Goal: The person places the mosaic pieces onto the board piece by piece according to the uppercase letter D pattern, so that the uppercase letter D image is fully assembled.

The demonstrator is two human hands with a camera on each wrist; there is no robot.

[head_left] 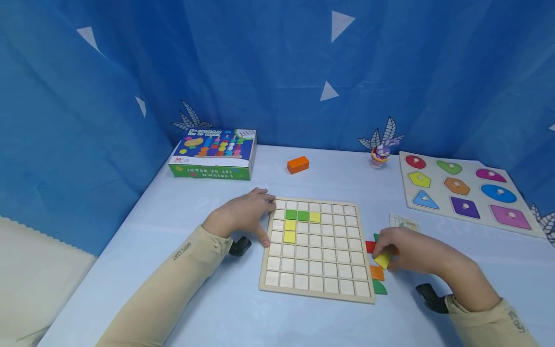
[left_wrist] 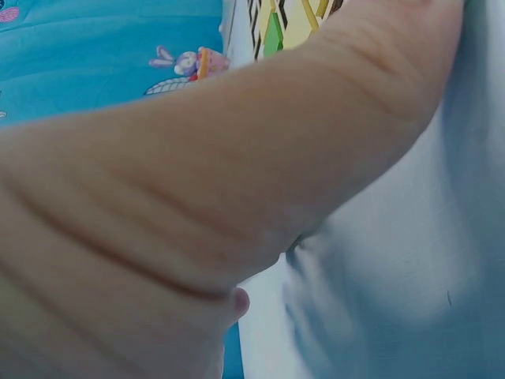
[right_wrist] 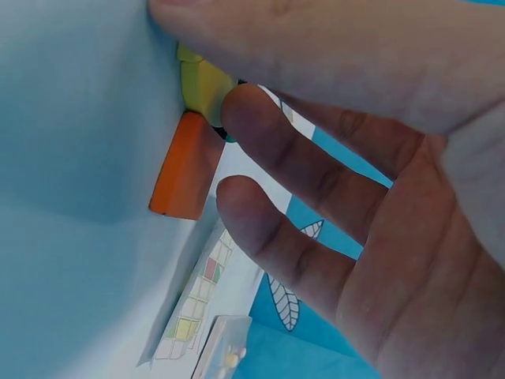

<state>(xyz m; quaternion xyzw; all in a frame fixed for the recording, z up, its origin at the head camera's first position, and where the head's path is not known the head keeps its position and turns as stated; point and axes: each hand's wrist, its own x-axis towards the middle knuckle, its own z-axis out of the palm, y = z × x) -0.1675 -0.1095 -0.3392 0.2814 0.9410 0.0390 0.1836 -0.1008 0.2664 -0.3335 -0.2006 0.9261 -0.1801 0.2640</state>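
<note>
Yellow tile (head_left: 383,260) pinched and tilted in the head view by the nearer right hand (head_left: 414,250), just right of the gridded board (head_left: 323,255), red piece (head_left: 370,246) seemingly in the way at the rim, while the left hand (head_left: 243,212), thumb and fingers apart, touches the board's left edge. Left wrist: mostly hand, fingertips beyond telling. Right wrist: thumb overlaps the tile, orange block (right_wrist: 185,170) just beside, outer fingers spread

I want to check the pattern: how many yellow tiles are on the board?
3. One yellow tile sits right of two green tiles in the head view; another and a third line up below the left green one. None seems hidden.
</note>
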